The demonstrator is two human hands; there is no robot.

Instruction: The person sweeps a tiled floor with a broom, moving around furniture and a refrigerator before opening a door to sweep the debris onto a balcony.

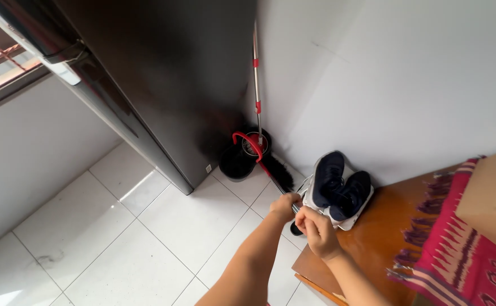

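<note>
Both of my hands grip the thin handle of a broom point(279, 182). My left hand point(285, 207) is closed around it further down the stick, and my right hand point(317, 229) is closed around it just behind. The handle slants away from me down to black bristles resting on the white tiled floor point(163, 226), beside a black mop bucket point(238, 161). The bucket has a red carrying handle. The end of the stick is hidden inside my right hand.
A mop point(256, 85) with a metal pole stands in the bucket against the white wall. A tall black fridge point(157, 85) fills the left. A pair of navy and white shoes point(338, 190) sits on a wooden table point(372, 238), with a pink woven cloth point(457, 255) and a cardboard box point(494, 192).
</note>
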